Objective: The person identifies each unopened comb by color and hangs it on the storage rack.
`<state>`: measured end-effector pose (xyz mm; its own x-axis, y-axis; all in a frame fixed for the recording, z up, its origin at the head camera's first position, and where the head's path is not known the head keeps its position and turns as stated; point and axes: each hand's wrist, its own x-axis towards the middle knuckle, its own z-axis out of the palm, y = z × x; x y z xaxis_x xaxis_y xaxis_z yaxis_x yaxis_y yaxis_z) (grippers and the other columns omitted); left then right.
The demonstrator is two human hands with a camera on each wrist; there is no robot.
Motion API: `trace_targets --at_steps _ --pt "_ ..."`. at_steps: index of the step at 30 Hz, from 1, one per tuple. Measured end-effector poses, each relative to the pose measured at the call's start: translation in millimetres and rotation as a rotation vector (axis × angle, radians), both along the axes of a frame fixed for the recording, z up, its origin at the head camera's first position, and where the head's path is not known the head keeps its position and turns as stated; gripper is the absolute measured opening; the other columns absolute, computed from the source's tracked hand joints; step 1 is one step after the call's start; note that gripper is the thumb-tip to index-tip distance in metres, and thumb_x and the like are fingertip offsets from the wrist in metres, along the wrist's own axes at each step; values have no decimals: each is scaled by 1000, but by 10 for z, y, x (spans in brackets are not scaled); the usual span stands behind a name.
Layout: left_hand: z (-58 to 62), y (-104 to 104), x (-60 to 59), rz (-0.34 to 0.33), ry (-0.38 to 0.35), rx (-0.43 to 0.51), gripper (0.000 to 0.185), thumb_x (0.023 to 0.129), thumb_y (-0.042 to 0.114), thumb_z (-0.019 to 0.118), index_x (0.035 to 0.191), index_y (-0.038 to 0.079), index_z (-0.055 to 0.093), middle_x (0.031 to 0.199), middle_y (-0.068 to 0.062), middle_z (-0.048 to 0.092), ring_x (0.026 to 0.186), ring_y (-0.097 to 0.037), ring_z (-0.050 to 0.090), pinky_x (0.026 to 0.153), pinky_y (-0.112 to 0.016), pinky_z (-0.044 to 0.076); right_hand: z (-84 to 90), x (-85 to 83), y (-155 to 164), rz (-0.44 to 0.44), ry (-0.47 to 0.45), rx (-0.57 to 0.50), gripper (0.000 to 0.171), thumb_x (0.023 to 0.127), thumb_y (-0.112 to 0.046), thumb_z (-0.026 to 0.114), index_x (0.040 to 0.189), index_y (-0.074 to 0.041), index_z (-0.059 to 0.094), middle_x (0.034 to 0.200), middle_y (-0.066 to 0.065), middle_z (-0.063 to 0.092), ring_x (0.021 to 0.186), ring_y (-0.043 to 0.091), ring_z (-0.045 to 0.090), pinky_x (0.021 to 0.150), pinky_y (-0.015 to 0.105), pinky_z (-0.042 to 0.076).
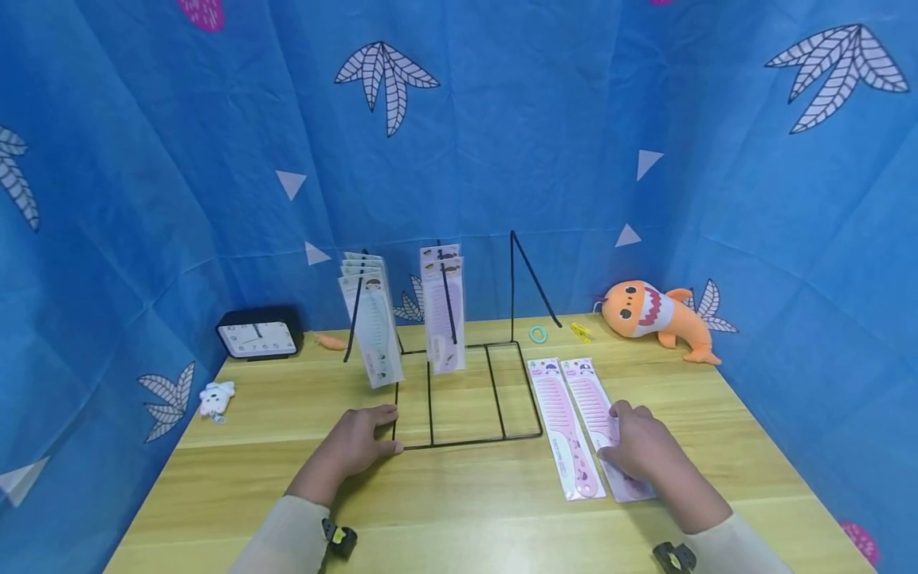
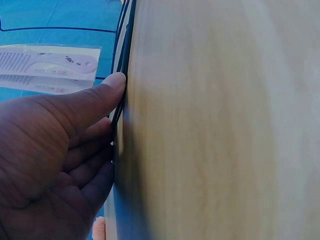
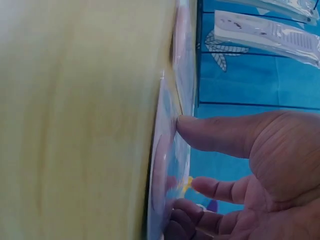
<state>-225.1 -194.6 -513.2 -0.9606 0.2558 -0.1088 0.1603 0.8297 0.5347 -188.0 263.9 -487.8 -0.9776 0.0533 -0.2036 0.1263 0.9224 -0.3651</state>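
A black wire rack (image 1: 466, 442) stands mid-table; packaged combs hang from its left hook (image 1: 373, 327) and middle hook (image 1: 442, 315). My left hand (image 1: 362, 438) rests on the table at the rack's front-left corner. In the left wrist view the thumb (image 2: 107, 87) presses against the base wire (image 2: 122, 75). Two packaged pink combs lie flat right of the rack, the left one (image 1: 565, 426) untouched. My right hand (image 1: 634, 442) lies on the right one (image 1: 595, 402). The right wrist view shows thumb and fingertips (image 3: 200, 132) touching the package (image 3: 167, 165), which lies flat on the table.
A black clock (image 1: 256, 335) and a small white plush toy (image 1: 215, 399) sit at the left. An orange shark plush (image 1: 656, 315), a teal ring (image 1: 538, 334) and a yellow clip (image 1: 579, 328) lie at the back right. Blue cloth walls enclose the wooden table (image 1: 459, 494).
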Motion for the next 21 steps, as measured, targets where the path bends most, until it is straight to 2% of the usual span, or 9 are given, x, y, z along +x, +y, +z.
trace_targets --at_steps 6,10,16,21 --pt "-19 -11 -9 0 9 4 60 95 26 87 148 5 67 162 -12 58 154 -40 51 129 -57 42 -22 5 31 -12 -21 -11 79 92 -26 86 147 13 46 111 26 59 88 31 61 68 40 55" --pt "-21 -5 0 2 5 8 61 95 26 87 148 5 67 162 -11 58 154 -39 50 129 -57 42 -19 7 55 -9 -50 -10 76 93 -28 85 141 17 47 103 24 60 85 30 60 64 38 54" --pt "-12 -1 6 4 7 3 60 95 25 87 148 5 67 162 -11 59 154 -39 50 129 -57 42 -3 7 69 -35 -103 -73 74 95 -25 83 137 22 43 87 17 61 67 24 64 53 31 53" --pt "-11 -2 7 3 6 -1 60 95 26 87 148 5 67 162 -11 58 154 -40 50 129 -57 42 14 -5 83 -72 -149 -91 80 95 -26 83 137 26 39 85 17 61 65 23 64 52 29 52"
